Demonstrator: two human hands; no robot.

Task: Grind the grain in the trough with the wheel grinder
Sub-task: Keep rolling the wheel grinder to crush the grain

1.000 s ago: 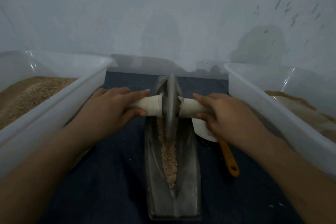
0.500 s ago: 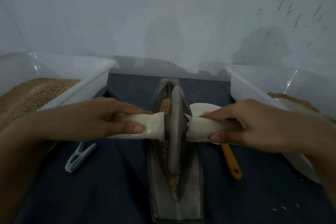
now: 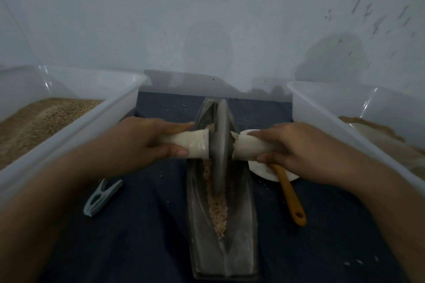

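Observation:
A long grey metal trough lies lengthwise on the dark cloth in front of me. A line of crushed brown grain fills its groove. The grey wheel grinder stands upright in the far half of the trough, on a white-wrapped axle. My left hand grips the left handle, fingers over the top and thumb below. My right hand grips the right handle the same way.
A clear bin of whole grain flanks the left, another bin with brown meal the right. A white dish with an orange-handled tool lies right of the trough. A pale clothes peg lies left. The wall stands close behind.
The wheel rolled toward me half a second ago and has now rolled back to the far half of the trough. Both hands kept their grip on the handles.

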